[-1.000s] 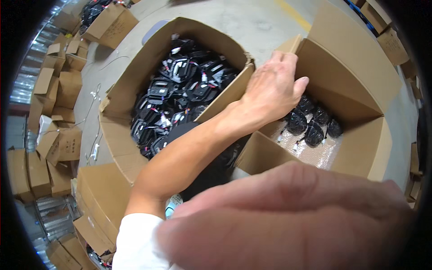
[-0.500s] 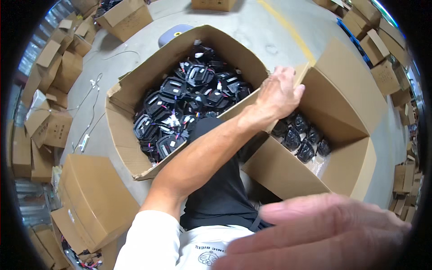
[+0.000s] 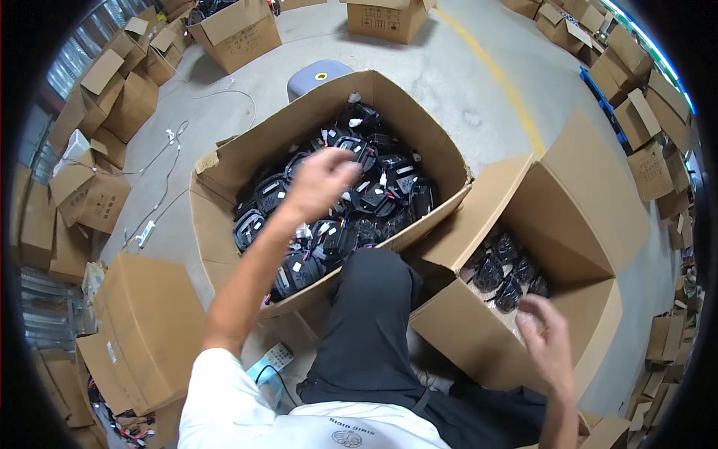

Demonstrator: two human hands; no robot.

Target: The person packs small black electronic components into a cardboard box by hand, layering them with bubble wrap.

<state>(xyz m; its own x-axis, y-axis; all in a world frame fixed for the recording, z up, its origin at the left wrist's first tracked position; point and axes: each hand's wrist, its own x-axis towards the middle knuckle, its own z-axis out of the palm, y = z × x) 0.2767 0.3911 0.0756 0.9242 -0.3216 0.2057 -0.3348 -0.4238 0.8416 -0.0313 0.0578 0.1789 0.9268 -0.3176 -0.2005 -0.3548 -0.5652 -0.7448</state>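
Observation:
My left hand hovers over a large open carton piled with black plastic devices that have coloured wires and white connectors. Its fingers are loosely spread, a little smeared by motion, with nothing seen in them. At the near side of a second open carton, on the right, my right hand hangs with loosely bent, parted fingers and holds nothing visible. Inside that carton, several black wrapped bundles sit on clear bubble wrap, below the hand.
A grey-violet stool stands behind the large carton. Closed brown carton lies at the left, and a power strip with cable is on the floor. A white remote-like object lies by my leg. More cartons line both sides.
My left hand has moved left, from the rim between the cartons to over the black devices. My right hand has gone from close in front of the camera to the right carton.

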